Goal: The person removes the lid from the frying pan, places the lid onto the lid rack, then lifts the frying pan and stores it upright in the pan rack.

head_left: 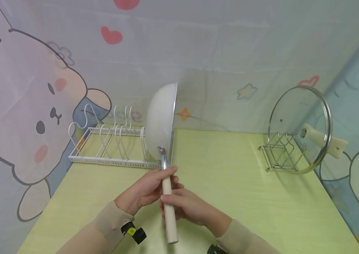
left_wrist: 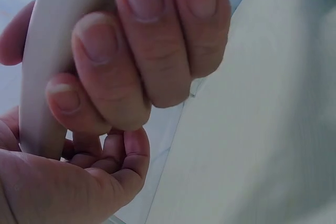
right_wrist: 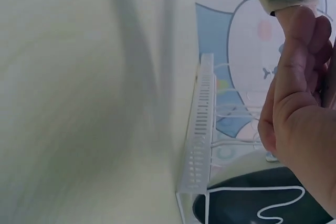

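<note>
A white wok [head_left: 159, 121] stands on its side at the right end of a white dish rack [head_left: 109, 161]. Its rim faces right, and its dark inside [right_wrist: 252, 203] shows in the right wrist view behind a rack wire. The long cream handle [head_left: 171, 224] points toward me, joined to the wok by a metal neck [head_left: 164, 160]. My left hand [head_left: 149, 185] grips the handle near that neck, thumb on top. Just behind it, my right hand [head_left: 193, 208] holds the handle from the right side. Curled fingers wrap the handle [left_wrist: 44, 61] in the left wrist view.
A glass lid [head_left: 326, 123] with a steel rim and cream handle stands upright in a small wire rack [head_left: 277, 165] at the right. The white rack's other wire dividers are left of the wok. A patterned cloth [head_left: 217, 46] hangs behind the light green table [head_left: 230, 211].
</note>
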Action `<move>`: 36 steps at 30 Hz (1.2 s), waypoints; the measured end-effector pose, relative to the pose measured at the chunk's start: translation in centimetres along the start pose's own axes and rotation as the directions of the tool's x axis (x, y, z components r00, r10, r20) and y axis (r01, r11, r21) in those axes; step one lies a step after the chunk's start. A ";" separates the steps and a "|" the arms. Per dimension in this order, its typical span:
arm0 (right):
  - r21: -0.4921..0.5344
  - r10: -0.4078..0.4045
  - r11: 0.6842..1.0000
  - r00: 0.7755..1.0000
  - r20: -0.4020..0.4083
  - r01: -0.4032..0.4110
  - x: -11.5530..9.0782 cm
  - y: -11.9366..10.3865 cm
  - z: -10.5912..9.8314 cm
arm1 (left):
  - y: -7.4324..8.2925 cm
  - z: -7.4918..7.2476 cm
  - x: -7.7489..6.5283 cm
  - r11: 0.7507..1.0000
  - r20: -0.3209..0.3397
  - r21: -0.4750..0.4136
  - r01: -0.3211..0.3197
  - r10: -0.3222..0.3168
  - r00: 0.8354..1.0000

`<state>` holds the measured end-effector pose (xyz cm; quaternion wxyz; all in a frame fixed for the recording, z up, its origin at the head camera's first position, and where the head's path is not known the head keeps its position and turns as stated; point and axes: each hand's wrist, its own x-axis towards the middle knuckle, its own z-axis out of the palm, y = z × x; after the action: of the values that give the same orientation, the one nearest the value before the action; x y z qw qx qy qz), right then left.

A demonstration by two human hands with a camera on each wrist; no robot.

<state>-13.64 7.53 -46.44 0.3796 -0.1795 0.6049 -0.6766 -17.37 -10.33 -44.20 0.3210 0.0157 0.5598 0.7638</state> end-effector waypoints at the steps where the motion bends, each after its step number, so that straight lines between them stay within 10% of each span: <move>1: -0.045 -0.006 0.999 1.000 -0.017 0.005 -0.1 0.0 -0.2 | 0.0 0.0 0.0 1.000 -0.006 0.005 -0.003 0.003 1.000; 6: -0.197 -0.030 0.980 0.999 -0.033 0.023 -0.7 -0.2 -1.3 | 0.1 0.0 -0.1 0.999 -0.018 0.041 -0.020 0.021 1.000; 36: -0.346 -0.068 0.938 0.982 -0.176 0.003 -5.2 -1.7 -6.9 | 0.3 -0.9 -1.7 0.951 0.021 0.303 -0.055 0.052 0.998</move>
<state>-15.62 16.06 -45.15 0.2722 -0.1900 0.7431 -0.5810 -16.52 -11.97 -43.67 0.2974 0.0847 0.6679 0.6769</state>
